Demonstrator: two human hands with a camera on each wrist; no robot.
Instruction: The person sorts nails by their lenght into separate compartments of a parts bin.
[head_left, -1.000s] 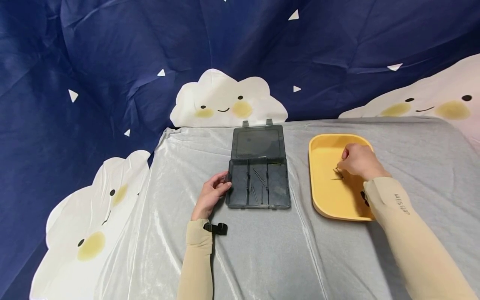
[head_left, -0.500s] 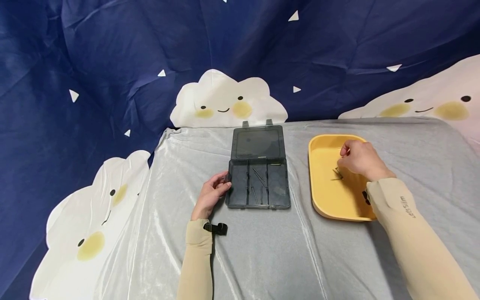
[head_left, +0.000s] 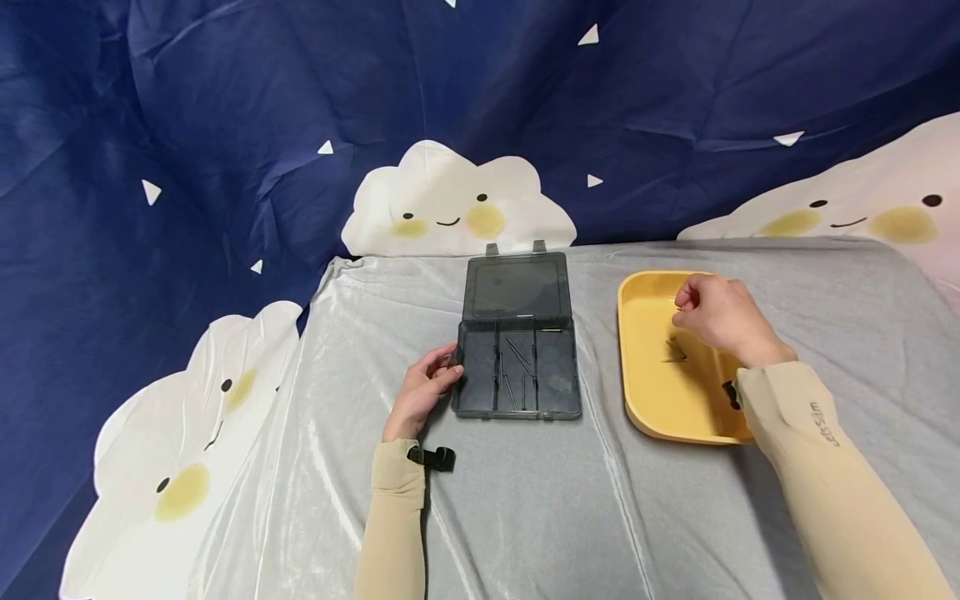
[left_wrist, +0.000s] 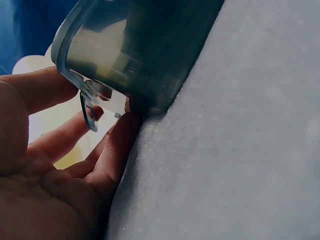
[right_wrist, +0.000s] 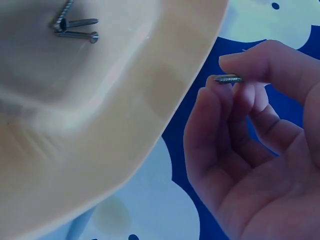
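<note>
My left hand (head_left: 423,390) holds the left side of an open dark translucent plastic organizer box (head_left: 557,367). In the left wrist view, fingers (left_wrist: 112,155) press at the lower part of the box wall (left_wrist: 155,65), beside a small clear latch (left_wrist: 88,107); another digit touches its rim. Several screws (head_left: 519,354) lie in the box's middle compartment. My right hand (head_left: 723,317) is raised over the yellow tray (head_left: 645,400), thumb and fingertips pinching a small threaded screw (right_wrist: 229,78). Several more screws (right_wrist: 75,32) lie together on the tray floor.
The box lid (head_left: 517,287) stands tilted back behind the compartments. Grey plush cloth (head_left: 525,500) covers the table. Behind it hangs a dark blue curtain (head_left: 480,75) with cloud prints.
My right hand has lifted a little up and away from the screws on the tray floor, with a screw between its fingertips. The left hand stays at the box.
</note>
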